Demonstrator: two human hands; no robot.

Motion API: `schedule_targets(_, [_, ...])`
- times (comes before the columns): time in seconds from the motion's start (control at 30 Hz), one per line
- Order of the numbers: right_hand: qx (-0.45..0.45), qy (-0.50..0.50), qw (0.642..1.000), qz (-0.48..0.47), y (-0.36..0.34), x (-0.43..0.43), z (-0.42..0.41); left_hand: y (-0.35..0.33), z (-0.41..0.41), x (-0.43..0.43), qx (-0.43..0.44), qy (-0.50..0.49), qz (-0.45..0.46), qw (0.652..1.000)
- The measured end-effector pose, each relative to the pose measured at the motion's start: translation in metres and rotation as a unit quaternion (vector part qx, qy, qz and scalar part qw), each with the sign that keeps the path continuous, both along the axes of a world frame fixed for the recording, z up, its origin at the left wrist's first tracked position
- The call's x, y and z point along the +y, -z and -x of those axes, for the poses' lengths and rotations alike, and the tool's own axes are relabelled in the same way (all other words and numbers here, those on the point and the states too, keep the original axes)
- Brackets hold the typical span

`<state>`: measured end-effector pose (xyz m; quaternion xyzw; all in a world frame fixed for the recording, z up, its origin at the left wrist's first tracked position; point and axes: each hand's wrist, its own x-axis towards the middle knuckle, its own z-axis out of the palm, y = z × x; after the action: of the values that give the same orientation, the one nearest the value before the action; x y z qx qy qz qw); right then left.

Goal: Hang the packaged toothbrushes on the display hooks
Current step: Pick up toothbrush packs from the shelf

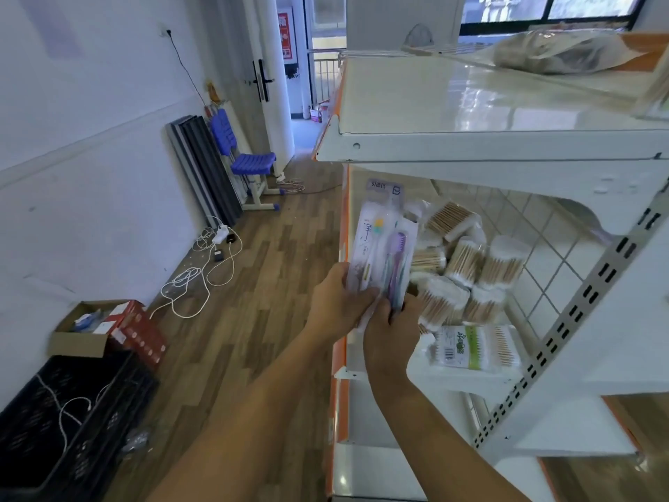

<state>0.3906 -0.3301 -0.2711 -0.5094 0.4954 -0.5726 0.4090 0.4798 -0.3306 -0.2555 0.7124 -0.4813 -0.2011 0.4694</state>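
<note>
I hold a small stack of packaged toothbrushes (380,244) upright in front of the end of a white shelf unit (470,146). The packs are long clear blisters with pale cards; a purple brush shows in the front one. My left hand (336,302) grips the lower left edge of the stack. My right hand (392,322) pinches the bottom of the front pack from the right. Both hands sit close together, just left of the middle shelf. No display hooks can be seen.
Several tubs and packs of cotton swabs (467,269) crowd the middle shelf. A bagged item (564,52) lies on the top shelf. On the wood floor at left stand a black crate (68,429), a cardboard box (87,327), loose white cables (202,269) and a blue chair (249,164).
</note>
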Motion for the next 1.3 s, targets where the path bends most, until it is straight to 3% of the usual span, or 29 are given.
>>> schedule_targets(0.2, [-0.001, -0.007, 1.000, 0.009, -0.001, -0.005, -0.040, -0.001, -0.037, 0.006, 0.047, 0.004, 0.048, 0.998])
schedule_targets(0.47, [-0.005, -0.047, 0.997, -0.055, -0.009, -0.010, -0.144, -0.004, -0.146, 0.008, 0.148, -0.007, 0.029, 0.989])
schedule_targets(0.97, [-0.017, -0.083, 0.994, -0.073, -0.025, -0.036, -0.326, -0.016, -0.341, -0.004, 0.140, 0.002, 0.041, 0.989])
schedule_targets(1.3, [-0.039, -0.095, 0.991, -0.086, -0.013, -0.143, -0.429, -0.006, -0.441, -0.104, 0.191, 0.016, 0.042, 0.981])
